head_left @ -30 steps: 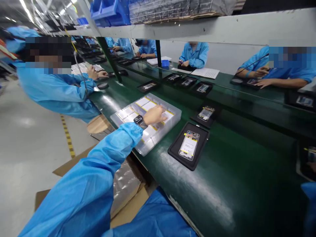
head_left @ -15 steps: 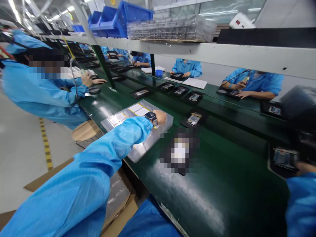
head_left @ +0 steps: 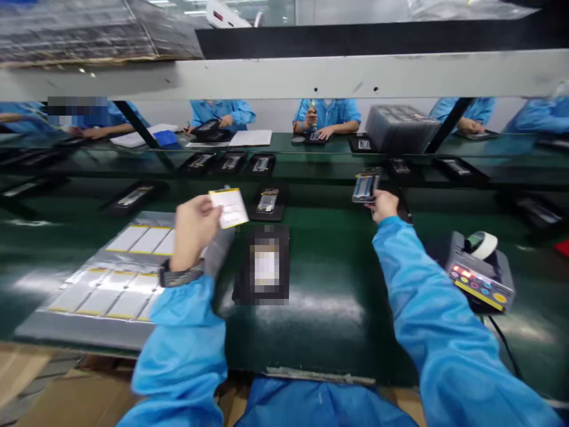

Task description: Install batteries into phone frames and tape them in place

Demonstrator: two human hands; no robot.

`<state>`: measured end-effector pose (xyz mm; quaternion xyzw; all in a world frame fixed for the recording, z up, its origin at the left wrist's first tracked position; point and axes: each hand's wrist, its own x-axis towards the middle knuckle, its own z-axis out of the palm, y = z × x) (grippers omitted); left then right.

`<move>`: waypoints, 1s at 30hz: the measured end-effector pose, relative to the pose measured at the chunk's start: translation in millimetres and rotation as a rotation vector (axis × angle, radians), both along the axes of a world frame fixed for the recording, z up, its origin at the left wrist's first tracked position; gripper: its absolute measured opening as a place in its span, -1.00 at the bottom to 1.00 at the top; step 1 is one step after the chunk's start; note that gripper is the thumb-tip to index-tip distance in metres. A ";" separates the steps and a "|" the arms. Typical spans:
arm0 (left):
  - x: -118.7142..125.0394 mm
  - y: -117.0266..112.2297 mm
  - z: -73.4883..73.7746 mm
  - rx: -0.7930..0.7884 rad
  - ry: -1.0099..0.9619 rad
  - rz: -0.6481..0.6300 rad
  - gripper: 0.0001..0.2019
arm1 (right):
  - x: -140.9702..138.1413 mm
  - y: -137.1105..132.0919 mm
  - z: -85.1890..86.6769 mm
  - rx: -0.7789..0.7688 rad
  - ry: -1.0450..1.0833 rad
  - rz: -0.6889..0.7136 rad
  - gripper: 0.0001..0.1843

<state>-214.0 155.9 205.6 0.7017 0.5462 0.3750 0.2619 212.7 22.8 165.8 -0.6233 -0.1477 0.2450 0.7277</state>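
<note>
Pinched between the thumb and fingers of my left hand (head_left: 195, 228) is a flat white battery (head_left: 229, 207) with yellow edges, raised above the table. Just below and left of it lies a clear plastic tray (head_left: 95, 329) with rows of similar white batteries. My right hand (head_left: 384, 205) is closed on an opened phone (head_left: 366, 187), its inside facing me, tilted up at the far side of the bench. A black tray (head_left: 402, 207), partly hidden by that hand, lies behind it. Between my hands, a black tray (head_left: 284, 213) carries another opened phone (head_left: 267, 200).
A tape dispenser (head_left: 482, 276) with a cable stands to the right. Another black tray with a blurred-out item (head_left: 267, 267) lies in front of me. More black trays line the raised strip (head_left: 311, 169). A shelf beam (head_left: 284, 77) crosses above; people in blue work opposite.
My view has swung to the right. My left hand has come up from the plastic tray with a battery. My right hand has lifted the opened phone from its black tray.
</note>
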 end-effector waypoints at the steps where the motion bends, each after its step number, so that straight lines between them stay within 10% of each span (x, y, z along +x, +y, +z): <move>1: 23.5 -13.6 -11.6 -0.056 -0.211 -0.118 -0.66 | -17.5 0.7 -13.4 -0.018 0.033 0.011 -0.89; 6: 123.2 -81.0 -78.7 -0.485 -0.541 -0.419 -0.50 | -106.5 -35.1 -71.9 -0.038 0.153 0.238 -0.84; 11: 141.8 -107.4 -115.2 -0.623 -0.566 -0.469 -0.50 | -146.0 -82.0 -97.8 -0.041 0.239 0.436 -0.62; 19: 131.6 -105.6 -119.5 -0.592 -0.546 -0.435 -0.55 | -161.4 -93.5 -102.7 -0.035 0.304 0.514 -0.53; 26: 129.5 -115.4 -121.2 -0.154 -0.273 -0.303 -0.79 | -168.1 -100.6 -101.0 0.034 0.379 0.491 -0.51; 30: 130.8 -115.8 -124.5 -0.168 -0.310 -0.265 -0.66 | -169.3 -103.6 -101.0 0.075 0.399 0.511 -0.54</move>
